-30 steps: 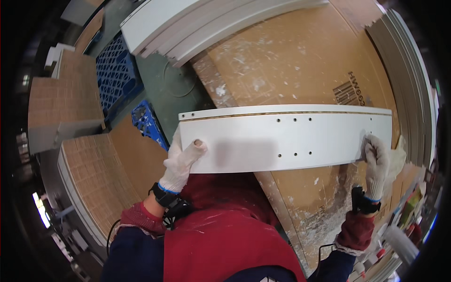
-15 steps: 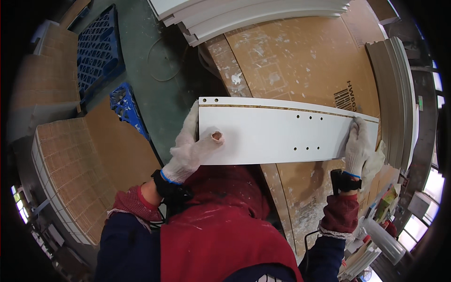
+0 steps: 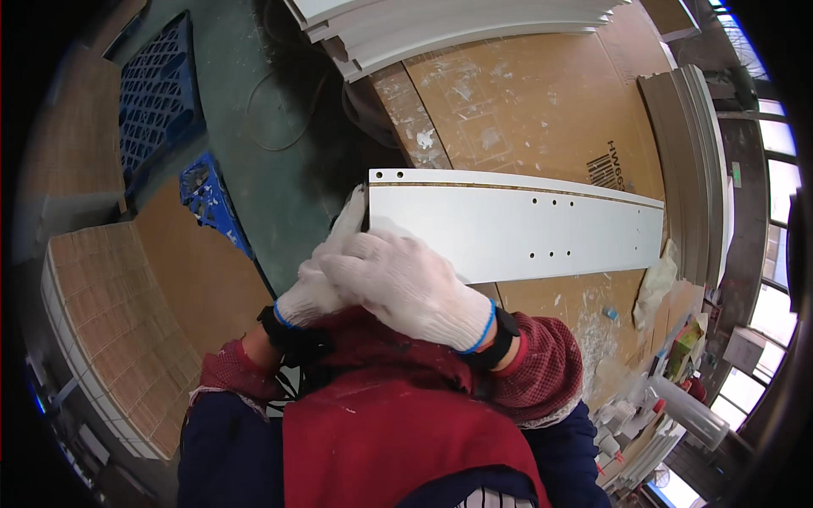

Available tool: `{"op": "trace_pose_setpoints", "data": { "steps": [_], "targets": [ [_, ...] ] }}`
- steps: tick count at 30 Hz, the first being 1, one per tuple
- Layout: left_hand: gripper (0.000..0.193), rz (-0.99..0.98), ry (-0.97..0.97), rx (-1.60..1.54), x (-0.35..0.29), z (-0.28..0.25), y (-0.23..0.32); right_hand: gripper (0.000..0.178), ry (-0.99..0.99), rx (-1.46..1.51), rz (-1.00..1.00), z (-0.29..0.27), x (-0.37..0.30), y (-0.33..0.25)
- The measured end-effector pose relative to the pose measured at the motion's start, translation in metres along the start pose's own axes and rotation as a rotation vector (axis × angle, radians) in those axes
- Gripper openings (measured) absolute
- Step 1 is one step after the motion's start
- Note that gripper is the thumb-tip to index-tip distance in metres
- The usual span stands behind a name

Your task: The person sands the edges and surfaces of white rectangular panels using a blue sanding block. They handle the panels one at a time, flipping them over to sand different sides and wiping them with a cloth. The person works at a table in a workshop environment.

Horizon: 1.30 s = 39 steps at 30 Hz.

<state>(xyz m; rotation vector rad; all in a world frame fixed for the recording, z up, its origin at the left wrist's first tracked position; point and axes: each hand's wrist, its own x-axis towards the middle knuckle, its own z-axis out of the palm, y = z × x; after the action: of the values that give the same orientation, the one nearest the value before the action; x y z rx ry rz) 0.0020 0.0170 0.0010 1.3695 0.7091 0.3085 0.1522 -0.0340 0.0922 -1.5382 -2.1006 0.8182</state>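
Observation:
A long white panel (image 3: 500,220) lies across the work surface in front of me, with a brown groove along its far edge and several small dark holes. My left hand (image 3: 315,284), in a white knit glove, grips the panel's left end, its fingers stretched along the end edge. Over its thumb side lies my right hand (image 3: 406,284), gloved too, its fingers curled and closed. The left thumb, and whatever the right fingers pinch, is hidden beneath them. The panel's right end has no hand on it.
Stacked white panels (image 3: 457,30) stand at the far side, and upright boards (image 3: 690,169) at the right. Cardboard (image 3: 542,93) covers the paint-spotted table. A crumpled whitish cloth (image 3: 656,284) lies near the panel's right end. Blue plastic pallets (image 3: 161,106) and a wrapped stack (image 3: 118,313) are at left.
My right hand has let go of the panel's right end and moved left onto my left hand. The left hand stays at the panel's left end.

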Motion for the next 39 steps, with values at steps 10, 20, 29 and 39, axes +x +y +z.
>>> {"op": "trace_pose_setpoints", "data": {
  "steps": [10,20,29,39],
  "targets": [
    [0.091,0.064,0.173,-0.272,0.001,-0.025,0.003,0.022,0.8,0.333,1.05,-0.015,-0.236,0.064],
    [0.061,-0.048,0.397,-0.292,0.023,0.017,-0.004,0.033,1.135,0.104,1.271,0.006,-0.357,0.078],
    [0.056,0.104,0.378,-0.093,0.006,0.008,-0.016,0.041,0.533,-0.755,1.106,-0.039,-0.38,0.134],
    [0.063,0.189,0.375,-0.48,0.017,0.032,-0.002,0.041,1.187,0.354,1.087,-0.044,-0.298,0.093]
  ]
}}
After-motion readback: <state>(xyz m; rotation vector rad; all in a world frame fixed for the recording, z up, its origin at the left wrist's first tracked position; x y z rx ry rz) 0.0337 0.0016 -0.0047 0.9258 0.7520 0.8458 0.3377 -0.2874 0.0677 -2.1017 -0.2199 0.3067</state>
